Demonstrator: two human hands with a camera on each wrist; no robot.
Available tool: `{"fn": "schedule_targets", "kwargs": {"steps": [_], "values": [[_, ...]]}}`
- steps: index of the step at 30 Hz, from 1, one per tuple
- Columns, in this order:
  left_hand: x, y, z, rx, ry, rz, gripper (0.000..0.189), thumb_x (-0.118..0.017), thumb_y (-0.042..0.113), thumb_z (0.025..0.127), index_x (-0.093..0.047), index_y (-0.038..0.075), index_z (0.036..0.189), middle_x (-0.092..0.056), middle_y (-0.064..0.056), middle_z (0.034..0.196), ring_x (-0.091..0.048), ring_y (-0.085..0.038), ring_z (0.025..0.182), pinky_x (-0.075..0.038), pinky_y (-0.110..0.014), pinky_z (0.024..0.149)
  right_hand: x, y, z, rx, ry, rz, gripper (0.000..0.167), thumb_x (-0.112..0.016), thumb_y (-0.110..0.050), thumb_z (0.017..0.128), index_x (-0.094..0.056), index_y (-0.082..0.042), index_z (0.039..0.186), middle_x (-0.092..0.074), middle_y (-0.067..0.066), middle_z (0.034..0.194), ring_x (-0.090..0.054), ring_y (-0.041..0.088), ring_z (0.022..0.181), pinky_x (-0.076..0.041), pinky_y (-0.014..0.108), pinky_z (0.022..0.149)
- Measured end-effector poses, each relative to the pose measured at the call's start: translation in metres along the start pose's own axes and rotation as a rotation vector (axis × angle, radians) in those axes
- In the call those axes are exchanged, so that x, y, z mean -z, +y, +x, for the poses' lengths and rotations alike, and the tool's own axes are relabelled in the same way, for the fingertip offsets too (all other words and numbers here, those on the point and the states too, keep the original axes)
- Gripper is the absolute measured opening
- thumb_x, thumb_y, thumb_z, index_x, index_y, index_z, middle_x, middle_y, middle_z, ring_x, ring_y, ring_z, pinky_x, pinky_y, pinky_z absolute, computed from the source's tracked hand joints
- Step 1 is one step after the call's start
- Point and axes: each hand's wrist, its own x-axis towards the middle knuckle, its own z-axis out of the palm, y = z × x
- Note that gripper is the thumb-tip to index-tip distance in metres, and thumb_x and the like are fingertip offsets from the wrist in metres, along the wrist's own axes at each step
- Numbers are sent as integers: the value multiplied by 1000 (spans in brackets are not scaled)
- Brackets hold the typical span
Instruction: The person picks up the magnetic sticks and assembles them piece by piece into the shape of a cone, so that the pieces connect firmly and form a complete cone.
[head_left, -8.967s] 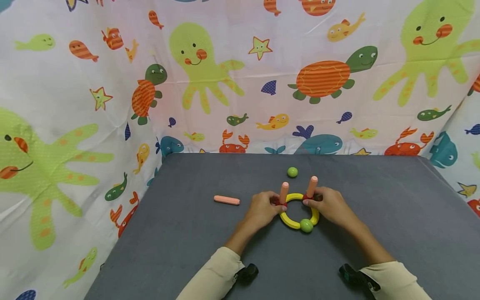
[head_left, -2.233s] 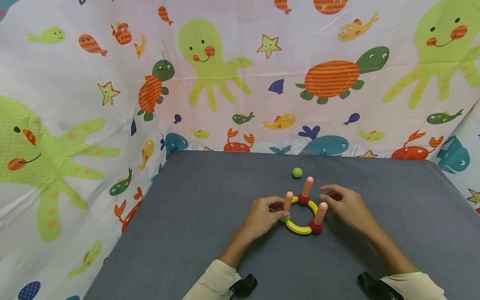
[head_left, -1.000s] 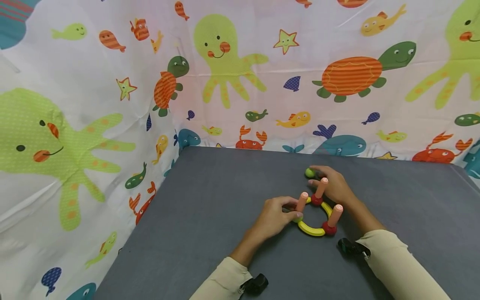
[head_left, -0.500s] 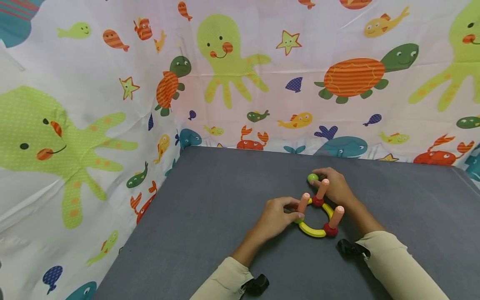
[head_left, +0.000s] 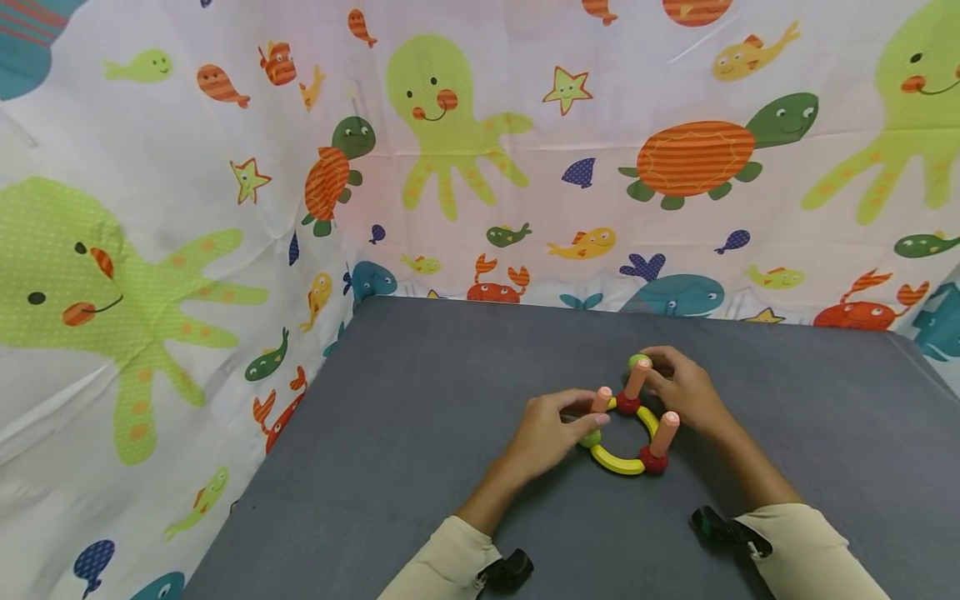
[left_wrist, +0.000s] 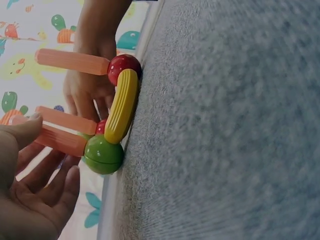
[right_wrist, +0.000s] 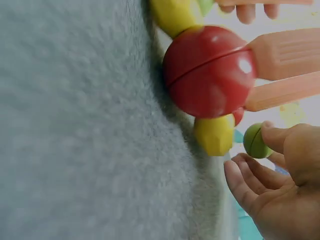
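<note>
A ring of curved yellow pieces (head_left: 619, 463) lies on the table, joined by two red balls (head_left: 653, 460) and a green ball (left_wrist: 103, 154). From each of these balls an orange stick (head_left: 665, 433) rises. My left hand (head_left: 551, 429) pinches the stick above the green ball at the ring's left side, thumb on the near face. Behind the ring, my right hand (head_left: 686, 390) holds a loose green ball (right_wrist: 256, 141) between thumb and fingers, raised off the table in the right wrist view. The far stick partly covers that ball in the head view.
Grey cloth covers the table (head_left: 420, 400). A white curtain (head_left: 495, 83) printed with sea animals hangs along the back and left edges. Dark wrist cameras (head_left: 510, 572) sit on both cream sleeves (head_left: 817, 542).
Earlier a loose stick lay left of the ring; now three stand on it. My right hand has picked up the loose green ball and brought it toward the ring's far side.
</note>
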Motion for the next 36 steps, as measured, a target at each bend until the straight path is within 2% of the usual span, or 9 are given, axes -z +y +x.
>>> {"fn": "schedule_targets", "kwargs": {"steps": [5,7,10,12,14,22,30,36], "values": [[-2,2,1,-49,11,8,35,-76,28,99,-74,17,133,-78,4,117,-70,1,100,-57,-19,89,12,-7,-16,48,70,51,49,-61,-31,110,-53,-1,148,-70,25,127,-69,41,112,-64,34,78],[-3,2,1,-54,12,12,36,-77,26,99,-74,16,133,-78,3,116,-71,1,100,-57,-19,89,17,-12,-22,60,104,44,51,-63,-34,108,-55,-2,148,-71,23,125,-71,33,108,-62,27,76],[-3,3,1,-55,16,16,36,-77,26,99,-74,15,134,-79,1,116,-71,-1,99,-57,-19,89,22,-21,-29,72,153,43,51,-66,-36,107,-59,-4,146,-71,18,124,-69,12,104,-56,14,78],[-3,3,1,-59,18,15,36,-77,25,99,-74,14,134,-79,0,115,-72,-3,100,-57,-20,89,25,-27,-33,89,179,63,48,-67,-35,106,-61,-6,144,-71,15,124,-66,1,100,-53,11,79],[-3,4,0,-61,18,17,36,-77,26,99,-74,14,134,-79,-1,116,-73,-5,100,-57,-21,89,26,-34,-37,114,199,92,45,-68,-32,106,-61,-8,144,-70,13,124,-63,-4,100,-53,10,81],[-4,6,1,-68,27,25,38,-77,26,99,-74,14,135,-79,-1,114,-73,-4,98,-59,-23,88,26,-53,-47,166,233,86,46,-69,-28,105,-61,-16,149,-69,8,124,-59,-5,109,-48,8,86],[-5,6,3,-52,12,20,38,-76,26,99,-74,16,135,-79,2,115,-72,-1,99,-57,-19,88,22,-52,-48,171,184,97,43,-69,-26,106,-62,-14,147,-70,9,123,-61,-2,106,-51,12,84],[-4,7,2,-60,20,1,38,-77,26,99,-74,15,135,-80,0,112,-74,-5,96,-58,-20,86,20,-53,-47,182,179,89,43,-70,-26,105,-63,-14,146,-72,7,122,-61,-1,106,-52,12,84]]}}
